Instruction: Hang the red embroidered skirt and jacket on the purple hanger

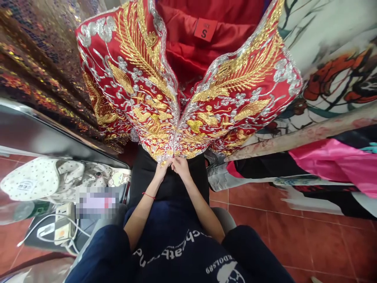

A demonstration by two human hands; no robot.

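Note:
A red jacket with heavy gold and silver embroidery hangs open in front of me, showing its red lining and a size label "S". Its two front panels meet at the bottom centre. My left hand and my right hand are side by side there, fingers pinched on the lower edges of the two panels where they join. A thin red cord sits on my left wrist. A black skirt hangs below the jacket behind my hands.
A sequinned dark fabric hangs at the left, printed and pink garments at the right. A glass-topped surface at the left holds a white dotted cloth, a power strip and cables. The floor is red tile.

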